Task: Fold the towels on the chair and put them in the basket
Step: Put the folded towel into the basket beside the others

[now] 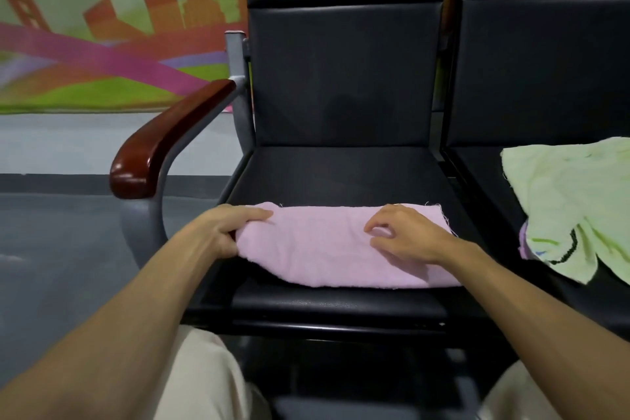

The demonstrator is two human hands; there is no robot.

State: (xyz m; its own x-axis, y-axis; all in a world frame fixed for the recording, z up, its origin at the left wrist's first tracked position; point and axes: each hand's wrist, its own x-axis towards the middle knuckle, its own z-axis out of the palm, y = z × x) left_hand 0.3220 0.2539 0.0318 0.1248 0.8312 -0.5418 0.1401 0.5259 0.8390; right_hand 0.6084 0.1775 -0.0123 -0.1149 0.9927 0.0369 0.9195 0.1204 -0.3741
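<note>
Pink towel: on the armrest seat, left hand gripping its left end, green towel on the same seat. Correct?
No. Head view shows the green towel on the next seat to the right. The rest holds: pink towel on the armrest seat, left hand gripping its left end.

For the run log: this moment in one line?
pink towel: on seat; left hand: grips its end; right hand: fingertips on it; green towel: unfolded, neighbouring seat

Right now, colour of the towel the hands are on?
Plain pale pink towel, no pattern visible. The head view, the only one, shows it clearly.
</note>
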